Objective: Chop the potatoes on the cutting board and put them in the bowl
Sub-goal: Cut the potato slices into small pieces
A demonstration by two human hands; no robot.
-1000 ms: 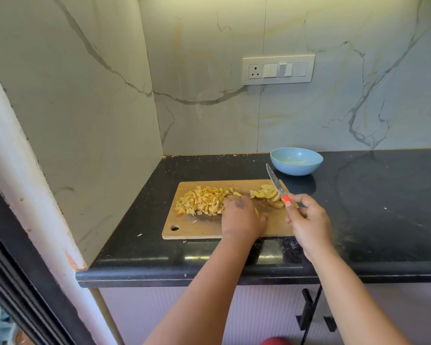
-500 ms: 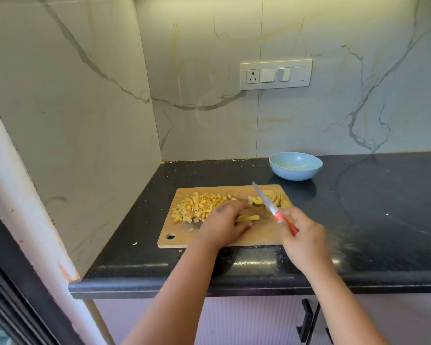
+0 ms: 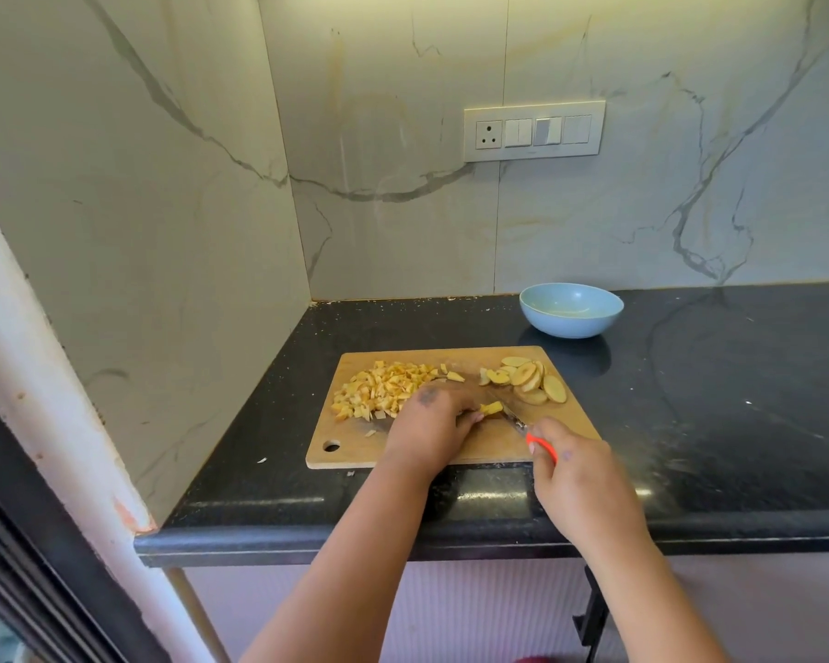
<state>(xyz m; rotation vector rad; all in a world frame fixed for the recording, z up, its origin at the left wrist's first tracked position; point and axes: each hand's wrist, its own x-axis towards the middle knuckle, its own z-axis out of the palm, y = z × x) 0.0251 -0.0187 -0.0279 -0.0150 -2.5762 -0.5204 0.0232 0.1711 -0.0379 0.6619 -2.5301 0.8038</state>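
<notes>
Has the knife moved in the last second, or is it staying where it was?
Yes. The knife has come down and toward the person, from above the potato slices to mid cutting board.

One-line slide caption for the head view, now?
Left hand pins a potato piece on the cutting board; right hand slices with the knife; bowl waits.
</notes>
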